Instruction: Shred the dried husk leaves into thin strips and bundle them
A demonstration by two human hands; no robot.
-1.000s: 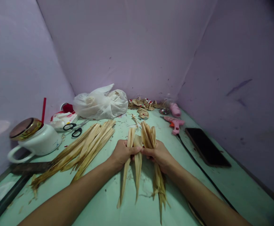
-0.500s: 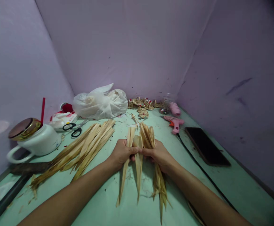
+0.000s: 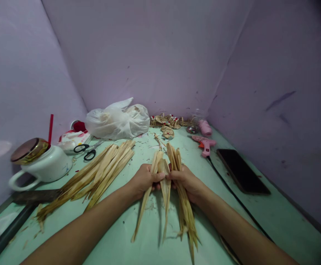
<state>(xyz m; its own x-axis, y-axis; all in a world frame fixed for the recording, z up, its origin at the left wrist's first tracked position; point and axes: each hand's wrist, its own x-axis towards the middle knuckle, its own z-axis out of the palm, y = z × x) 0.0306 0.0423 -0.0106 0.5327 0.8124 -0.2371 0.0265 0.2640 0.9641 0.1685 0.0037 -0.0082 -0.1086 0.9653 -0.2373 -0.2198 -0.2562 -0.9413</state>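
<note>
Both hands meet over the middle of the green table. My left hand is closed on a pale dried husk strip whose narrow end hangs toward me. Between the two thumbs a wider dried husk strip is pinched, its tip pointing down. In my right hand a bundle of dried husk strips is gripped, wide ends up and frayed thin ends hanging. A larger pile of husk strips lies to the left of my hands. The fingers behind the strips are mostly hidden.
Left stand a white mug with a gold-rimmed lid, a hammer and scissors. A plastic bag and woven pieces sit at the back. Right lie a pink glue gun, its black cord and a phone.
The left and middle strips have shifted slightly within my fingers, with their lower ends swinging a little. My left thumb moves slightly, and the bundle in my right hand tilts a bit.
</note>
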